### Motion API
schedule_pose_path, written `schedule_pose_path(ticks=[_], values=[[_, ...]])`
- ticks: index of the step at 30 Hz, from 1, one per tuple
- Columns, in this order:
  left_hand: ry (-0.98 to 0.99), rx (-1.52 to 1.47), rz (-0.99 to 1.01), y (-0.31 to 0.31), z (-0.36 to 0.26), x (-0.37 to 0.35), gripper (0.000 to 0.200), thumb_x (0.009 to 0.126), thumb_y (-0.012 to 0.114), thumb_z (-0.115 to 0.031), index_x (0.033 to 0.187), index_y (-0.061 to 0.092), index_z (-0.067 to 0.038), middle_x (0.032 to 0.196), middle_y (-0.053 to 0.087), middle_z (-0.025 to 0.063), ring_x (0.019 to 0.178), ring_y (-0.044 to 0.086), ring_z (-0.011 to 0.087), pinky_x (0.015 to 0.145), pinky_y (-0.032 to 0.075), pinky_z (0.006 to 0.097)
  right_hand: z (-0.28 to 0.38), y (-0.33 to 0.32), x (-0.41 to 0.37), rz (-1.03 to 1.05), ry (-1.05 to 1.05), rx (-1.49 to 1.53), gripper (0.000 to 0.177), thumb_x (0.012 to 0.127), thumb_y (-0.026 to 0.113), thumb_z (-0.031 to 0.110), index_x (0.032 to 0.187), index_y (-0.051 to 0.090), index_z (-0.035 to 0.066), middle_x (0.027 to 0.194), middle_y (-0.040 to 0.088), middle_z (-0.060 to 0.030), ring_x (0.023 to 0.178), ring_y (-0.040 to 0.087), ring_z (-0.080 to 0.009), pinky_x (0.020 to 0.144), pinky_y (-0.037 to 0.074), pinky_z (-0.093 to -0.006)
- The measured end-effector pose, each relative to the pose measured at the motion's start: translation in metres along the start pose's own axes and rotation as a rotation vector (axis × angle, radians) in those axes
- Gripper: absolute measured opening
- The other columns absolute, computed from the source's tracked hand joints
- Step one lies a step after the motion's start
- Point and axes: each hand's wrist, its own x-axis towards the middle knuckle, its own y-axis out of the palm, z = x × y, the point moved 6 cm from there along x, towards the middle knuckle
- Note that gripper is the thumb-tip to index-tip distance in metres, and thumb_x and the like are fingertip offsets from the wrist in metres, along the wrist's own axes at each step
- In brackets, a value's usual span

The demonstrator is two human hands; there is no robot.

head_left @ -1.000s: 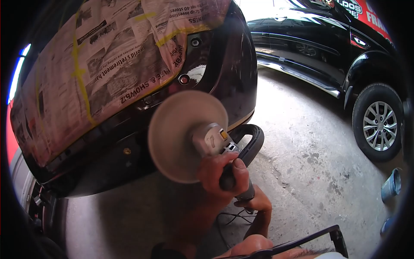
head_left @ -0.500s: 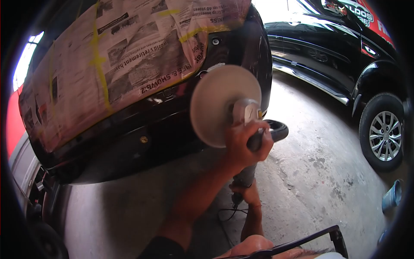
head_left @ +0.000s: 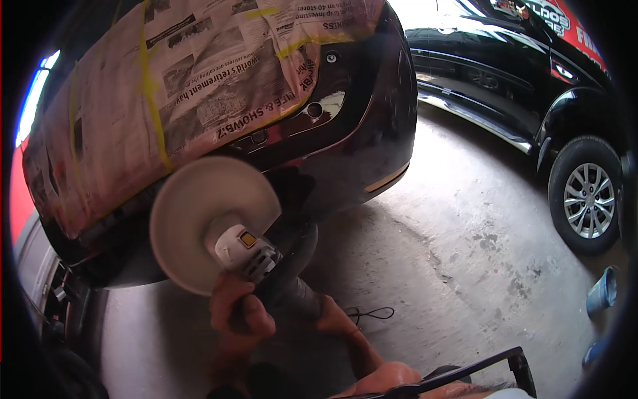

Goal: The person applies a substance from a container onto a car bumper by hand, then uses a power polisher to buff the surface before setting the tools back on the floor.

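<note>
A polisher (head_left: 247, 254) with a large round pale pad (head_left: 189, 199) is held in front of the dark car bumper (head_left: 325, 166). My left hand (head_left: 242, 307) is wrapped round its front handle, just below the tool's head. Further back, my right hand (head_left: 331, 316) grips the rear of the body. The pad looks blurred and covers part of the bumper's lower left; whether it touches the paint I cannot tell. Newspaper (head_left: 199, 86) fixed with yellow tape covers the panel above the bumper.
Another black vehicle (head_left: 485, 73) with a silver-rimmed wheel (head_left: 588, 199) stands at the right on the concrete floor (head_left: 452, 266). A blue bucket (head_left: 601, 292) is at the right edge. A black cord (head_left: 375, 312) lies near my right hand. Glasses frame shows at the bottom.
The polisher and both my hands have moved left and down across the bumper. The round hole and right side of the bumper now show. Both hands keep their grip.
</note>
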Motion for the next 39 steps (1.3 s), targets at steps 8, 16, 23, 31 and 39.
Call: schedule_pose_path(ticks=[8,16,23,31,39], values=[[-0.018,-0.068,0.078,0.044,-0.001,0.028,0.019,0.084,0.051,-0.010,0.091,0.061,0.005,0.091,0.064,0.0175,0.083,0.063,0.0265,0.081,0.050,0.0379,0.036,-0.021,-0.011,-0.216,0.049,-0.010,0.058,0.067,0.080,0.017,0.118,0.062,-0.006,0.109,0.071,-0.0160,0.105,0.066,-0.0215,0.094,0.049,-0.0342],[-0.068,-0.535,0.232,0.213,-0.018,0.076,0.008,0.077,0.064,-0.009,0.084,0.065,-0.006,0.072,0.066,0.0093,0.063,0.068,0.0227,0.063,0.053,0.0329,0.001,-0.076,-0.019,-0.588,0.075,0.227,0.033,0.071,0.076,0.007,0.101,0.067,-0.004,0.093,0.071,-0.0116,0.087,0.068,-0.0237,0.079,0.053,-0.0358],[-0.082,-0.323,0.492,0.270,-0.034,0.053,0.008,0.076,0.068,-0.017,0.083,0.068,-0.012,0.065,0.064,0.0100,0.060,0.066,0.0271,0.061,0.053,0.0347,-0.002,-0.069,-0.016,-0.593,0.099,0.626,0.021,0.069,0.072,0.000,0.089,0.067,-0.002,0.078,0.068,-0.0082,0.070,0.065,-0.0186,0.062,0.049,-0.0310],[0.045,-0.300,0.327,0.105,0.002,0.009,0.016,0.072,0.066,-0.012,0.087,0.068,-0.009,0.076,0.067,0.0081,0.064,0.065,0.0273,0.064,0.051,0.0384,-0.098,0.036,-0.008,-0.387,0.072,0.136,0.071,0.071,0.078,0.015,0.131,0.042,-0.001,0.132,0.052,-0.0186,0.115,0.055,-0.0269,0.093,0.046,-0.0407],[-0.014,-0.009,0.363,-0.032,0.007,-0.041,0.016,0.074,0.063,-0.015,0.084,0.068,-0.004,0.077,0.064,0.0095,0.070,0.063,0.0269,0.072,0.051,0.0416,-0.091,0.154,-0.017,-0.133,-0.282,-0.147,0.066,0.075,0.076,0.026,0.131,0.050,0.003,0.129,0.058,-0.0173,0.121,0.055,-0.0249,0.100,0.044,-0.0389]])
